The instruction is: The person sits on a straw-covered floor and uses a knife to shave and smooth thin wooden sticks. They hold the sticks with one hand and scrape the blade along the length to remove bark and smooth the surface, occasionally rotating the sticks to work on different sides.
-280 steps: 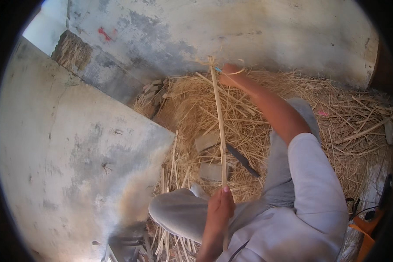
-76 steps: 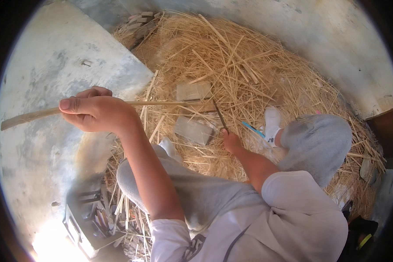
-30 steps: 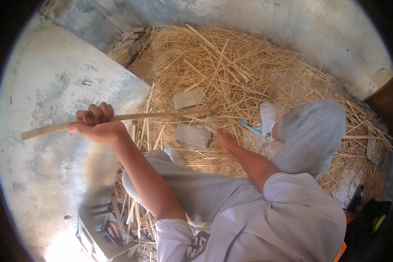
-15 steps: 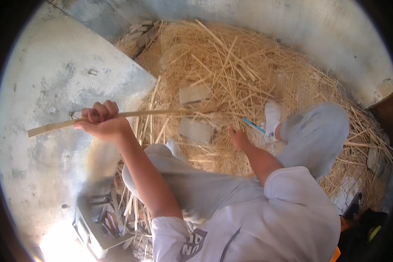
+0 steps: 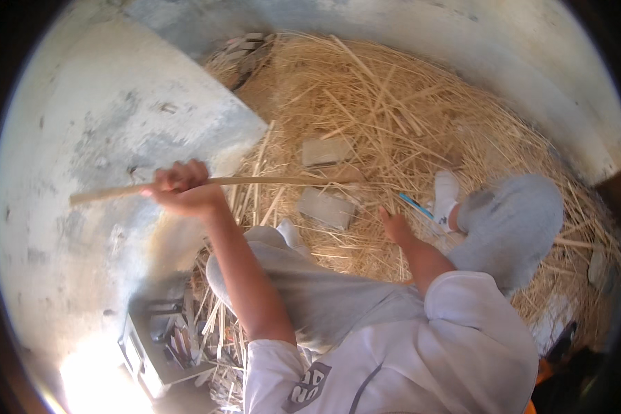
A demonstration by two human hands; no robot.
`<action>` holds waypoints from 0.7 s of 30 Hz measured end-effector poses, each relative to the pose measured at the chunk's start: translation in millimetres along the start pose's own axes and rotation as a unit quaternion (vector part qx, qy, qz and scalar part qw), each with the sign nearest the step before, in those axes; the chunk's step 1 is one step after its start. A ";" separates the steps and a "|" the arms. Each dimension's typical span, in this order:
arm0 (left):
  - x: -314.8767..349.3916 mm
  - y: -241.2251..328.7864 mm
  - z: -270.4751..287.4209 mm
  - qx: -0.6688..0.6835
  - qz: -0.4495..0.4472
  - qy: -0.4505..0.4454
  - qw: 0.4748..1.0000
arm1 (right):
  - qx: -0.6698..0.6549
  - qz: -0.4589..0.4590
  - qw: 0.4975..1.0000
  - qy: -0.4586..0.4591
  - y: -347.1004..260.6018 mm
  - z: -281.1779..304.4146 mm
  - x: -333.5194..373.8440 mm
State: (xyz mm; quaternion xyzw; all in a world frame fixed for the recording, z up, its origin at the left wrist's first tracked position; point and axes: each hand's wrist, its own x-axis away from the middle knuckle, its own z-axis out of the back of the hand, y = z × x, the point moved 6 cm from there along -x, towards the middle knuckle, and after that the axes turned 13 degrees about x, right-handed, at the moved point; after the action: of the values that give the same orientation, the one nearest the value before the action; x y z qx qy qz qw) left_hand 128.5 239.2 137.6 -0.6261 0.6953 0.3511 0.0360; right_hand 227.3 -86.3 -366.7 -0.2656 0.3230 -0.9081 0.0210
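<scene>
Clenching a pale strip (image 5: 283, 181) in our left hand (image 5: 181, 188), left of the near brick (image 5: 328, 208), we seem to be working its end beyond that brick; the next move likely calls for steadiness. We cannot tell whether our blurred right hand (image 5: 395, 226), right of the brick, holds anything. Straw (image 5: 386, 103) beyond may snag; a blue stick (image 5: 416, 205) lies farther right.

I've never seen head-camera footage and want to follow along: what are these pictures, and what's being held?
No robot here: these are a person's bare hands, filmed by a wide fisheye camera worn on the head, looking down, so straight edges bend. The left hand grips a long pale strip. The right hand is lower in the picture, near a blue stick-like object; blur hides whether it holds anything. Below lie loose straw-like strips and two grey blocks.
</scene>
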 end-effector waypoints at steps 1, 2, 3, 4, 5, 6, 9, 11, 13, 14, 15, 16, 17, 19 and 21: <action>4.0 7.8 3.6 -0.073 -0.022 0.026 0.997 | 0.031 -0.034 0.997 -0.065 -17.7 4.9 9.8; -0.2 20.6 15.2 -0.073 -0.033 0.035 0.996 | 0.068 -0.077 0.986 -0.128 -31.7 19.0 33.4; -0.6 18.8 15.6 -0.056 -0.030 0.041 0.997 | -0.067 -0.118 0.974 -0.184 -30.9 13.6 36.8; -0.8 15.4 15.7 -0.038 -0.024 0.046 0.998 | -0.203 -0.157 0.938 -0.235 -33.1 3.4 40.2; -2.9 18.7 15.2 -0.060 -0.038 0.045 0.996 | -0.335 -0.190 0.879 -0.280 -36.5 -6.1 42.9; -1.2 17.7 16.4 -0.057 -0.030 0.057 0.996 | -0.401 -0.205 0.824 -0.345 -40.3 -15.7 44.2; 1.8 23.2 10.0 -0.050 -0.019 0.065 0.996 | -0.408 -0.225 0.812 -0.351 -63.6 -19.5 41.6; 5.6 22.7 -2.4 -0.050 -0.030 0.060 0.996 | -0.205 -0.099 0.953 -0.200 -56.8 -12.1 16.5; 8.0 27.0 -12.3 -0.049 -0.039 0.057 0.996 | -0.090 -0.029 0.989 -0.116 -59.9 -9.4 10.5; 10.0 33.8 -14.9 -0.047 -0.045 0.061 0.996 | -0.081 -0.022 0.990 -0.117 -66.6 -6.0 15.4; 11.0 37.5 -16.7 -0.045 -0.052 0.065 0.996 | -0.073 -0.014 0.990 -0.117 -73.2 -2.7 20.1; 12.8 36.9 -21.9 -0.039 -0.056 0.068 0.995 | -0.072 -0.018 0.991 -0.111 -72.7 -2.2 17.7; 16.9 34.7 -27.3 -0.034 -0.060 0.071 0.995 | -0.070 -0.022 0.992 -0.106 -72.9 -2.1 15.2; 26.1 28.6 -33.1 -0.042 -0.065 0.070 0.995 | -0.065 -0.030 0.992 -0.104 -71.3 -0.5 13.4; 33.6 22.2 -36.3 -0.069 -0.069 0.061 0.993 | -0.057 -0.040 0.991 -0.112 -69.3 1.8 14.3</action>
State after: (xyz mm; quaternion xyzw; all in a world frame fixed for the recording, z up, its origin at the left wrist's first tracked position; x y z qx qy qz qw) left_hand 115.6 190.7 158.2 -0.6937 0.6255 0.3562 -0.0252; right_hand 225.2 -35.6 -317.5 -0.3793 0.3587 -0.8529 0.0062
